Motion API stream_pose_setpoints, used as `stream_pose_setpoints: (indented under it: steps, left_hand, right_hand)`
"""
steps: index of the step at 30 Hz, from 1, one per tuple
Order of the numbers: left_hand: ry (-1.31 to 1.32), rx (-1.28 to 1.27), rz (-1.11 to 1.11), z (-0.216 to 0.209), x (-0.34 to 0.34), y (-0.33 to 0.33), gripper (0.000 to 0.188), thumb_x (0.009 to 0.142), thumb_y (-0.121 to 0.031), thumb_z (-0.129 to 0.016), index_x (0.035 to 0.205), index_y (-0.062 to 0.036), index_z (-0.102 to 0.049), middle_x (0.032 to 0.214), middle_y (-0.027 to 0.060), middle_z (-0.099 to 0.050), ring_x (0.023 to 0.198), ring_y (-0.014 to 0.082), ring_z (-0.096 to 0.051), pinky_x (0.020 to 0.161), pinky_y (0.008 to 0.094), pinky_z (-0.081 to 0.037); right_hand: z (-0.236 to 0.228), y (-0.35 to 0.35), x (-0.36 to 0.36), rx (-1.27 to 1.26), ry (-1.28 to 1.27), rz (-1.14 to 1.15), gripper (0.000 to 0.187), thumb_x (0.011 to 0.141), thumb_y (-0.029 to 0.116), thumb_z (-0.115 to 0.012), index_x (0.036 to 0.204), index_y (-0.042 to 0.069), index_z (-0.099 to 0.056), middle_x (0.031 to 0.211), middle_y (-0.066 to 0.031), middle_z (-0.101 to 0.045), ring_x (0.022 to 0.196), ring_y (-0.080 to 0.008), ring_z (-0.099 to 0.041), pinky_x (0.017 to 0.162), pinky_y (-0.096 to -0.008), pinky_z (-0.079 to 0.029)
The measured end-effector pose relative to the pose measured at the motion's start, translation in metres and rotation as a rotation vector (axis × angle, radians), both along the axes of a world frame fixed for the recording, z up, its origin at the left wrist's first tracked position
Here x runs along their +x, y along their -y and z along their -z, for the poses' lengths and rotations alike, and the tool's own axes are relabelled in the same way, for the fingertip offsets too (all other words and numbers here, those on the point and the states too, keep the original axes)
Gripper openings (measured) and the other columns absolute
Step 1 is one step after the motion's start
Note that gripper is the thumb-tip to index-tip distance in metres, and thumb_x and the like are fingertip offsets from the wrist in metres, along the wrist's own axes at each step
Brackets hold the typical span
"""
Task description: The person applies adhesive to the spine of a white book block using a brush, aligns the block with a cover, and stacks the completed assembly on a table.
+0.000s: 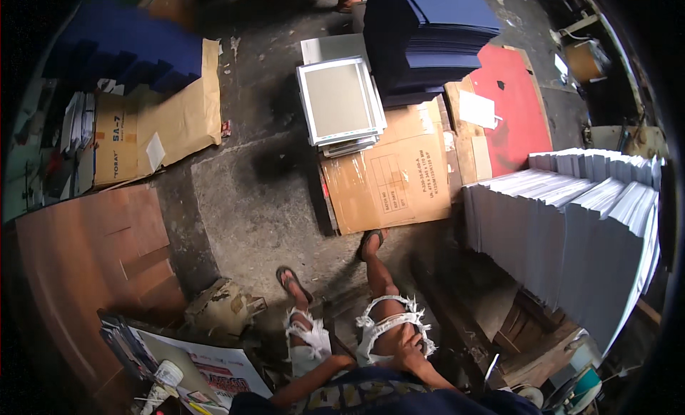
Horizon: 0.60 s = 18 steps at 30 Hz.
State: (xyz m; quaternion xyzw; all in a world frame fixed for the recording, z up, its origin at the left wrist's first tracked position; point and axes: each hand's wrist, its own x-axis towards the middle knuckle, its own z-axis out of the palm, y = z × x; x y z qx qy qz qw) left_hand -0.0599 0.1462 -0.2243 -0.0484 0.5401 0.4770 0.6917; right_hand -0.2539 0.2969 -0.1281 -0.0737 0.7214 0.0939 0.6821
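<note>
My right hand (409,352) lies on my right thigh beside the frayed hem of my light shorts (371,334). Its fingers look curled together, and whatever they may hold is too small and dark to make out. My left hand (342,362) rests low on my lap by the left leg of the shorts, its fingers mostly hidden. Beyond my sandalled feet, a flat brown cardboard sheet (421,183) covers part of the floor. On it sits a stack of framed grey-beige panels (341,97), apart from both hands.
A tall stack of dark blue sheets (449,29) stands behind the cardboard. White paper stacks (542,229) rise at right, near a red board (510,104). At left are more blue stacks (128,47), a brown carton (114,140) and brown boards (93,251). Another person's foot (347,2) shows at the top.
</note>
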Motion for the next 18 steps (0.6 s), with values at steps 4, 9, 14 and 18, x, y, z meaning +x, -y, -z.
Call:
stream_pose_setpoints:
  steps: [4,9,14,18]
  left_hand:
    - [0.09,0.075,-0.07,-0.001,0.064,-0.03,0.036,0.078,-0.015,-0.064,0.11,-0.0006,-0.068,0.116,0.0215,-0.068,0.104,0.0392,-0.066,0.084,0.0485,-0.053]
    - [0.082,0.093,-0.111,0.029,0.122,-0.064,0.034,0.077,-0.013,-0.064,0.109,-0.0001,-0.069,0.116,0.0219,-0.067,0.103,0.0391,-0.066,0.082,0.0485,-0.053]
    - [-0.072,-0.062,-0.229,0.07,0.155,-0.079,0.033,0.077,-0.011,-0.065,0.107,0.0005,-0.069,0.115,0.0223,-0.067,0.102,0.0391,-0.066,0.08,0.0485,-0.054]
    - [-0.436,-0.343,-0.717,0.077,0.18,-0.097,0.023,0.083,-0.019,-0.065,0.087,0.0028,-0.059,0.085,0.0214,-0.057,0.075,0.0382,-0.055,0.069,0.0495,-0.045]
  right_hand:
    - [0.008,0.009,0.018,-0.195,-0.282,0.077,0.138,0.064,0.064,-0.083,0.152,-0.006,-0.003,0.145,-0.0377,-0.03,0.134,-0.0526,-0.037,0.108,-0.0571,-0.038]
    - [0.041,-0.005,0.081,-0.251,-0.553,-0.001,0.111,0.073,0.048,-0.08,0.148,-0.007,-0.018,0.138,-0.034,-0.039,0.129,-0.0505,-0.041,0.105,-0.0576,-0.038]
    - [0.074,-0.016,0.111,-0.307,-0.797,-0.159,0.113,0.07,0.048,-0.08,0.148,-0.009,-0.02,0.14,-0.0303,-0.037,0.131,-0.0453,-0.04,0.105,-0.0539,-0.037]
    - [0.094,-0.022,0.124,-0.317,-0.921,-0.257,0.117,0.067,0.048,-0.084,0.148,-0.01,-0.021,0.139,-0.0303,-0.042,0.13,-0.0439,-0.045,0.107,-0.0497,-0.04]
